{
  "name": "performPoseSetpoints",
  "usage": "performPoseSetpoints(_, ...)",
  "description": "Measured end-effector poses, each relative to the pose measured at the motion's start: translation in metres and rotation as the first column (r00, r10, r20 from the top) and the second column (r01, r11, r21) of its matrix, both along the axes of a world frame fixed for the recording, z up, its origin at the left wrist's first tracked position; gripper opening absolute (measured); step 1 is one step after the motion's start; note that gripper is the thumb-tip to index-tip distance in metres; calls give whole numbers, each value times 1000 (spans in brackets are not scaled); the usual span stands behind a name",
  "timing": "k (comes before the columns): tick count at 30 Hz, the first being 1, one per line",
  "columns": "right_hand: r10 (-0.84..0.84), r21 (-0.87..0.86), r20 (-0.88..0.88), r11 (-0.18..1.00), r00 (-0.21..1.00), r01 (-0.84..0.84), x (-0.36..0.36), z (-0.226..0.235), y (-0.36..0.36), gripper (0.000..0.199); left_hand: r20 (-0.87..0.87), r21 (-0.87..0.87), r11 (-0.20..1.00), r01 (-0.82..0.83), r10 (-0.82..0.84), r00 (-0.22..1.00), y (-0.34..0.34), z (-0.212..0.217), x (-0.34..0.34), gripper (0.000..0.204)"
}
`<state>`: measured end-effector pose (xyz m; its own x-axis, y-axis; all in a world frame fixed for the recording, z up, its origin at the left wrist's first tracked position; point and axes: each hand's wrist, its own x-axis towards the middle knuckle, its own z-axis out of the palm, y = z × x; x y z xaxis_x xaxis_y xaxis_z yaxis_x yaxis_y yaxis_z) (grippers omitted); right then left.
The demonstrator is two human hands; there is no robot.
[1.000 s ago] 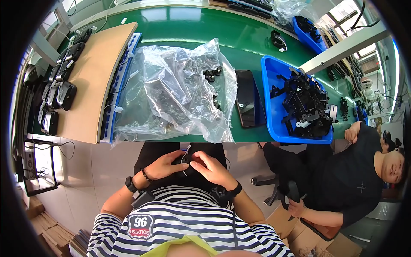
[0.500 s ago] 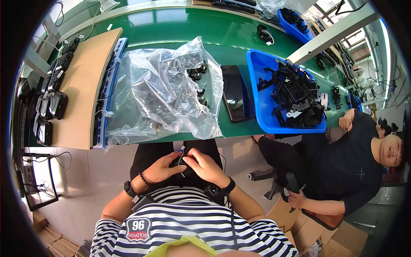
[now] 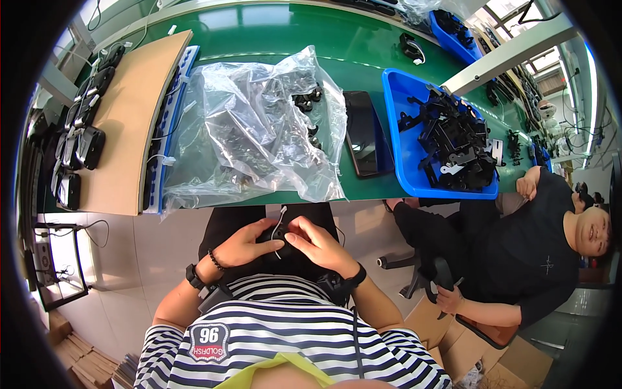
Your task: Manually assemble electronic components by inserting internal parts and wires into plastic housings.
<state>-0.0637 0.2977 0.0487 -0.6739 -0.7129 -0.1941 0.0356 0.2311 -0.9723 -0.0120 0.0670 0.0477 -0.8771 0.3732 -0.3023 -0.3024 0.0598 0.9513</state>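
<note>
Over my lap, just below the bench's front edge, my left hand (image 3: 249, 245) and my right hand (image 3: 319, 246) meet with curled fingers and thumbs nearly touching. Between them they hold a small dark part, mostly covered by the fingers and hard to make out against my black trousers. A thin white cable (image 3: 277, 229) runs up from between the thumbs and ends in a small white connector (image 3: 283, 209). Nearest on the green bench (image 3: 259, 32) lies a clear plastic bag (image 3: 240, 129) with several small black parts in and beside it.
A blue bin (image 3: 405, 175) of black brackets (image 3: 453, 139) stands right of a dark tablet-like device (image 3: 369, 149). At left, cardboard (image 3: 133, 123) lies beside a row of black cabled units (image 3: 91, 146). A seated co-worker (image 3: 518, 246) is at the right.
Both hands have shifted slightly upward in the view, and the right thumb has come nearer the left one. The cable stays between them. The bench view has shifted a little.
</note>
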Motion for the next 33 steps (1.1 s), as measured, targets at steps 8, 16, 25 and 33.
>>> performPoseSetpoints(8,-14,97,-54,995,998,19,9,-2,-1,24,-53,-93,995,45,-51,997,1,-4,7,56)
performPoseSetpoints(16,-90,136,-15,987,996,91,9,4,-7,23,-90,-147,989,10,-24,996,3,11,1,61)
performPoseSetpoints(25,-30,-23,205,999,978,35,8,-5,1,23,1,-158,987,38,-39,999,-1,-1,6,68)
performPoseSetpoints(33,-84,54,89,995,992,79,13,-3,-6,22,-65,-210,978,3,-17,998,3,-2,9,69)
